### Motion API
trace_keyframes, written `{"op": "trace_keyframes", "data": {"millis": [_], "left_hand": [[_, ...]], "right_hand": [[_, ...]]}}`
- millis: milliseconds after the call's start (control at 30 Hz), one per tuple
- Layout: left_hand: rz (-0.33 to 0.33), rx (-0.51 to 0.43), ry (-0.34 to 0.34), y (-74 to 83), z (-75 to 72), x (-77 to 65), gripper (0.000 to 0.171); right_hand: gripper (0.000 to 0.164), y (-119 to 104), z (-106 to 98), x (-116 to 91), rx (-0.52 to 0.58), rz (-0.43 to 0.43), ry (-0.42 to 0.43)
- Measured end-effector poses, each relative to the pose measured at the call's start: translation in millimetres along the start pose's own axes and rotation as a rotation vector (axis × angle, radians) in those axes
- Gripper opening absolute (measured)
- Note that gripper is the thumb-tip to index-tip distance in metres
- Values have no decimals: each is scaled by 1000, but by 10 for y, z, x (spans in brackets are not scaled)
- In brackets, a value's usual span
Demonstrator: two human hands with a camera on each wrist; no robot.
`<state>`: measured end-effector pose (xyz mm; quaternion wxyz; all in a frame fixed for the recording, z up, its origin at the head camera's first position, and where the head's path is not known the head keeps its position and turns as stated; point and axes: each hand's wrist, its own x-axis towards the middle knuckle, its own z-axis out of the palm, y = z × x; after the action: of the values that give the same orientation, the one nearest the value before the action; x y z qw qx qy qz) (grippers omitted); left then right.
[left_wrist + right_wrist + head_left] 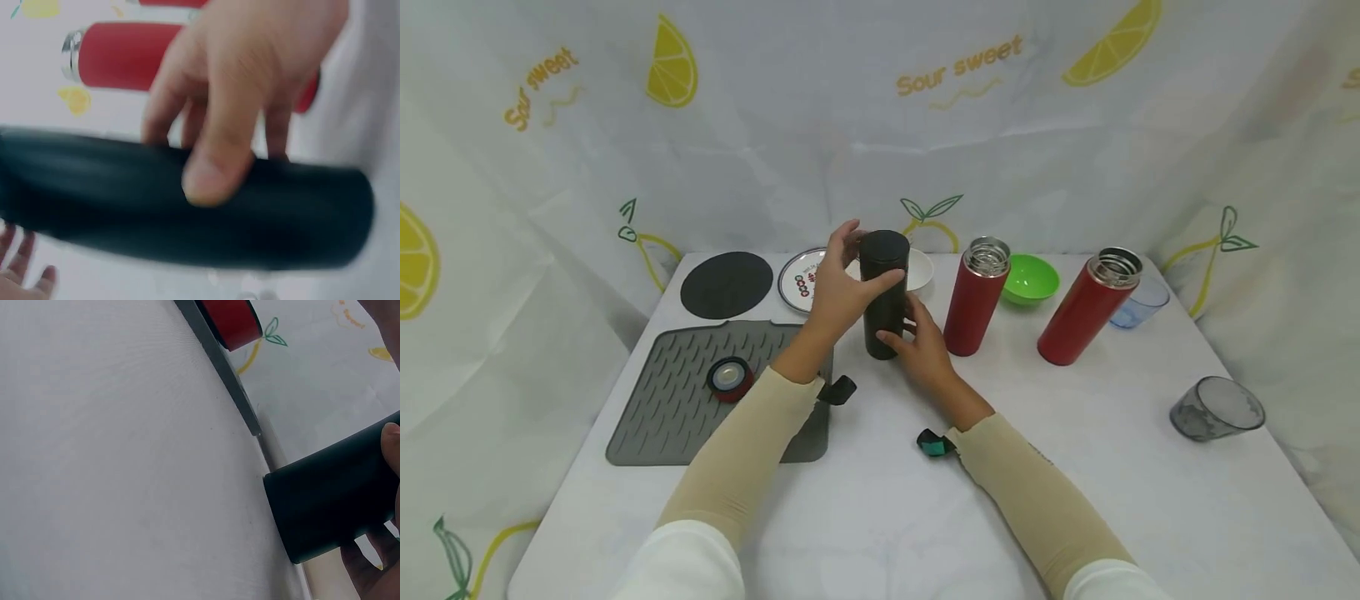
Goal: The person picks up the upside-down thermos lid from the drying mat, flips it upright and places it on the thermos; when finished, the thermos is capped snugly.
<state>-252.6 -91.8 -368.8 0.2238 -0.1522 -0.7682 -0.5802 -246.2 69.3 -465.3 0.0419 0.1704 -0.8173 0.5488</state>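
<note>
A black thermos (883,312) stands nearly upright at the table's middle, its cap on top. My right hand (921,346) grips its lower half, thumb in front and fingers around the far side; the left wrist view shows this right hand (244,87) across the thermos (125,200). My left hand (842,287) is spread beside the cap, its thumb overlapping the front in the head view. In the left wrist view the left fingertips reach the thermos's edge, while the thumb is apart from it. The right wrist view shows the base (284,519) close to the tabletop.
Two open red thermoses (970,308) (1078,321) stand to the right, near a green bowl (1030,279), a blue glass (1138,304) and a grey glass (1213,408). A red-and-black lid (730,379) sits on a grey mat (658,408) at left. Behind are a black disc (726,285) and a printed plate (797,279).
</note>
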Motion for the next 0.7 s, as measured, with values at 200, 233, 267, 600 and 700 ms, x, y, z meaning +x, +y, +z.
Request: {"op": "trace_keyframes", "data": {"millis": [200, 233, 267, 600, 700], "left_hand": [[125, -55, 68, -51, -119, -115, 63], [120, -57, 48, -42, -107, -124, 63], [106, -53, 25, -33, -85, -127, 65], [-194, -9, -131, 36, 96, 71, 80], [-204, -79, -255, 20, -2, 173, 75]], "right_hand": [[81, 11, 7, 1, -20, -18, 20], [80, 12, 4, -1, -20, -19, 20], [80, 13, 1, -3, -20, -20, 19], [80, 22, 10, -18, -7, -13, -13], [81, 28, -11, 0, -7, -3, -21]]}}
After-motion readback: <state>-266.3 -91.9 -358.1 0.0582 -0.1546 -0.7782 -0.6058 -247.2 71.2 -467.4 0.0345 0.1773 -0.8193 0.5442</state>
